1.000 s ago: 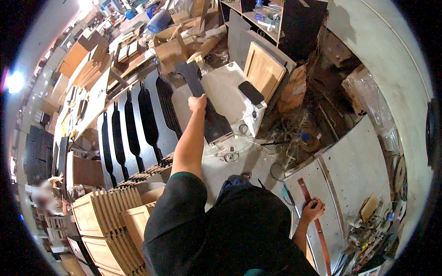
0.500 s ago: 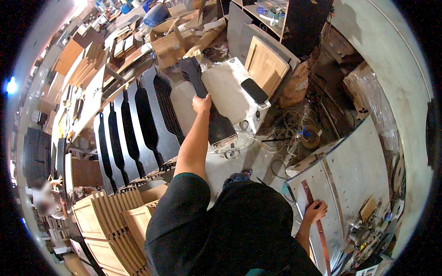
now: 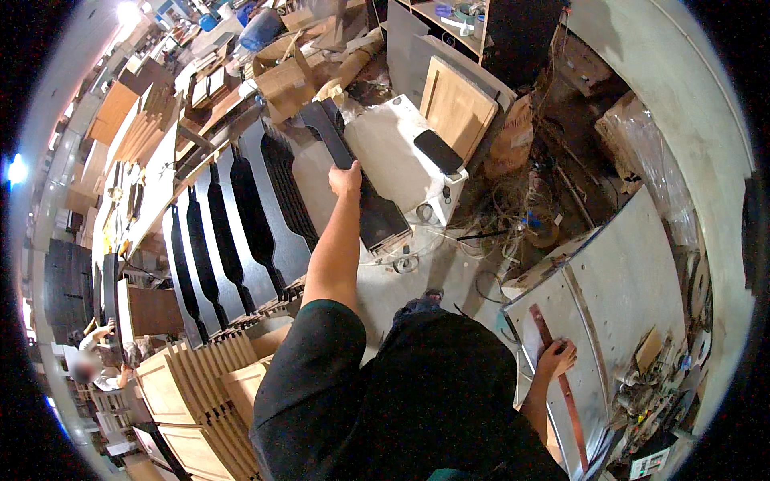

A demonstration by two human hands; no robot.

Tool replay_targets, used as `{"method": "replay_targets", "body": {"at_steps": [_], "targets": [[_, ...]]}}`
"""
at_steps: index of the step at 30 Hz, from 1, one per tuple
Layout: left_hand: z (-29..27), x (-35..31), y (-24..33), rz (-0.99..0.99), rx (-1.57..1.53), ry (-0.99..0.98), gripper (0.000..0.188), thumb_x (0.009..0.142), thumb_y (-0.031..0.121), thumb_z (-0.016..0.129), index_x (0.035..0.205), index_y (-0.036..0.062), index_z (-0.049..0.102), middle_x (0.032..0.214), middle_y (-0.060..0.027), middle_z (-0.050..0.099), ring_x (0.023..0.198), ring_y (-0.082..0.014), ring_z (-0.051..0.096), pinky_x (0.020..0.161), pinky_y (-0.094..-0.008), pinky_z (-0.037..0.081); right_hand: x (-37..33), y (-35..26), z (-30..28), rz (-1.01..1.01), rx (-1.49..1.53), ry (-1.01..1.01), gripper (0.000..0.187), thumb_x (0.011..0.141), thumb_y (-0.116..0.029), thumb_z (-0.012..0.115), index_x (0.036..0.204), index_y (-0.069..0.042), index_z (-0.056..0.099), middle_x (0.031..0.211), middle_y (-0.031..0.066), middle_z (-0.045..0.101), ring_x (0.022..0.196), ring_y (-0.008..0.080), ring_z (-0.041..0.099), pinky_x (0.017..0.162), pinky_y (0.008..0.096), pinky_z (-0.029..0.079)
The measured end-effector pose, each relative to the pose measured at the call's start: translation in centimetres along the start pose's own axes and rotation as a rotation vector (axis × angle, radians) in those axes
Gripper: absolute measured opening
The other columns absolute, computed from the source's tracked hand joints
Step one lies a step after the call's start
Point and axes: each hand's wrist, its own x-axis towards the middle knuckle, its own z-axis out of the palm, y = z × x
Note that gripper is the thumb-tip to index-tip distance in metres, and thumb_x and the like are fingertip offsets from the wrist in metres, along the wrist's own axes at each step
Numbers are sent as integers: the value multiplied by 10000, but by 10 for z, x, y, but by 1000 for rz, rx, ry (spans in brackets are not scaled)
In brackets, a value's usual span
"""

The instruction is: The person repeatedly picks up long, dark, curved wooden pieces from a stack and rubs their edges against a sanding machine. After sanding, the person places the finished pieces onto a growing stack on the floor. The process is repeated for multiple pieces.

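My left hand (image 3: pixel 345 179) reaches forward with its fingers closed round the narrow middle of a black, notched panel (image 3: pixel 333 140). That panel lies at the right end of a row of similar black panels (image 3: pixel 277 216), some stacked closely. On my right, a reddish-brown strip (image 3: pixel 569 401) lies along a grey metal-topped table (image 3: pixel 630 297). My right hand (image 3: pixel 557 358) is over this strip with its fingers curled; what they hold, if anything, is hidden.
Beside the black panel stands a white surface (image 3: pixel 393 136) with a dark phone-like object (image 3: pixel 439 152) on it. Wooden door panels (image 3: pixel 184 393) are stacked at lower left. Loose cables (image 3: pixel 481 232) tangle on the floor. Tools and scraps (image 3: pixel 650 393) crowd the table's right side. Another person (image 3: pixel 100 365) is at far left.
My view has shifted slightly. My right hand has moved a little up and right over the strip, its fingers more curled. My left hand keeps its grip on the black panel.
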Motion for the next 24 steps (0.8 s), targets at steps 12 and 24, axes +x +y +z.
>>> {"method": "replay_targets", "body": {"at_steps": [12,24], "targets": [[9,-11,2,18,-12,-2,578,824,364,961,1222,-5,763,1203,-221,818,1155,-417,778,1022,-506,604,5,-8,-14,30,40,-49,194,1021,-248,698,1187,-150,707,1194,119,736,1131,412,665,1007,576,495],[48,-22,3,557,430,272,1092,896,531,889,1650,-90,401,1680,-301,482,1516,-441,531,1276,-516,432,7,-1,-14,39,-18,-210,143,833,-197,730,932,-102,771,931,171,742,902,428,703,790,577,539]]}}
